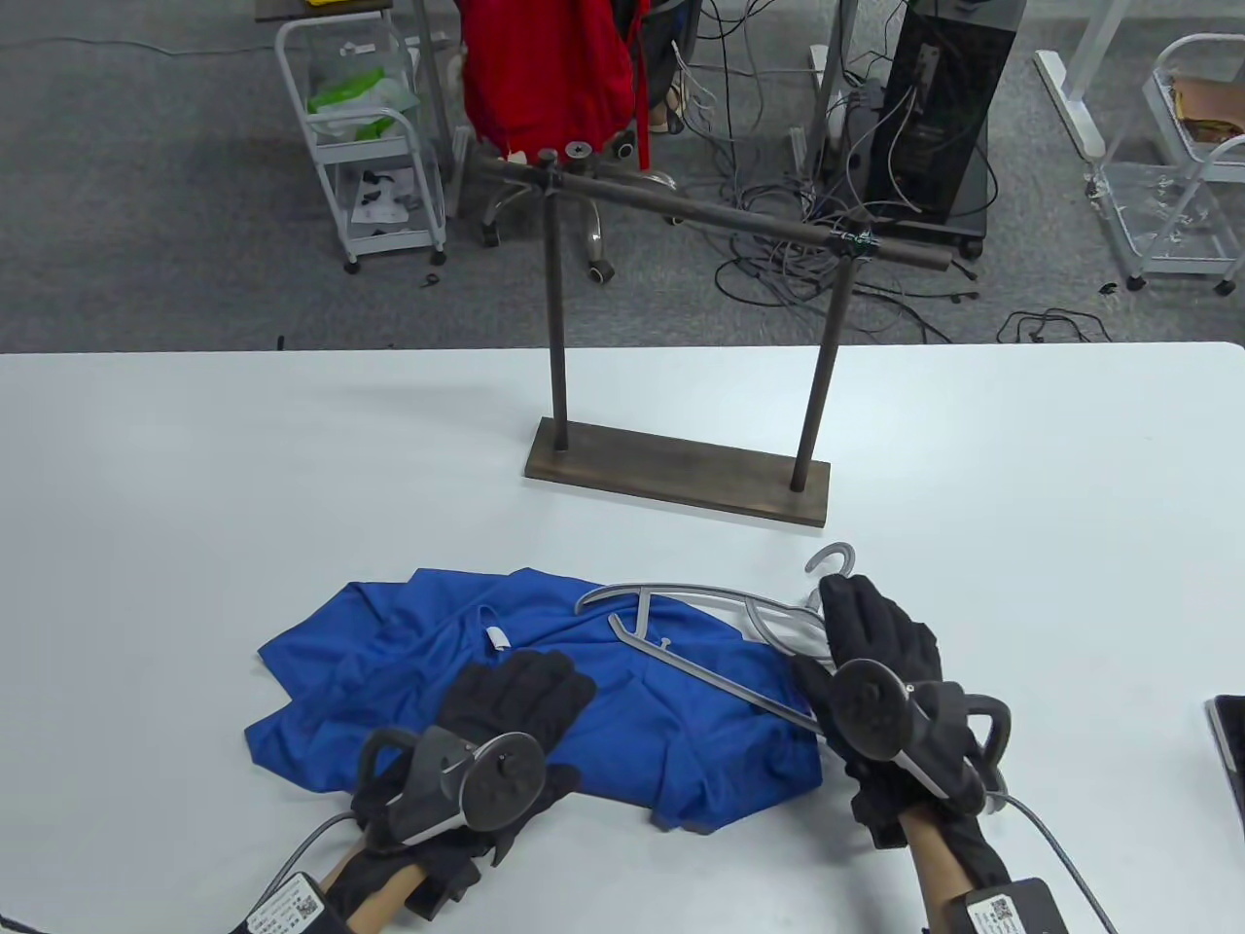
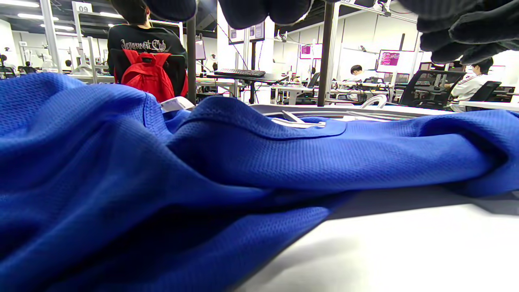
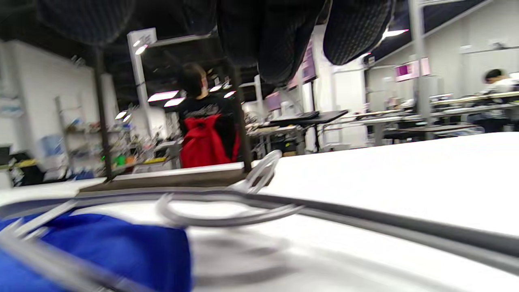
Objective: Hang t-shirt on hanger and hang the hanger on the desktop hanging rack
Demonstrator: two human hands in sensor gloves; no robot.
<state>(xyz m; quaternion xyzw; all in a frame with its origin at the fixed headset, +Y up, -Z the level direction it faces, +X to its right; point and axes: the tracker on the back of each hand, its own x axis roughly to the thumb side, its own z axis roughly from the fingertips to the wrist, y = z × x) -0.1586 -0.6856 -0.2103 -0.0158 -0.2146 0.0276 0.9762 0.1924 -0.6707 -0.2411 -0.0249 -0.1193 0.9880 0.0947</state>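
A blue t-shirt [image 1: 545,700] lies crumpled on the white table [image 1: 195,486], near the front. A grey hanger [image 1: 681,593] lies flat across the shirt's right part, its hook [image 1: 835,558] pointing to the back right. My left hand [image 1: 530,681] rests flat on the shirt's middle; in the left wrist view its fingers [image 2: 247,10] hover over the blue fabric [image 2: 162,182]. My right hand [image 1: 856,623] lies with straight fingers over the hanger's neck; in the right wrist view the fingers [image 3: 279,36] sit above the hanger [image 3: 227,219] without closing round it. The dark rack [image 1: 681,472] stands behind, its bar [image 1: 720,216] bare.
A dark flat device [image 1: 1227,749] pokes in at the table's right edge. Beyond the far edge stand a chair with a red bag [image 1: 545,68], a white trolley [image 1: 360,146], a black computer tower [image 1: 939,107] and loose cables on the floor.
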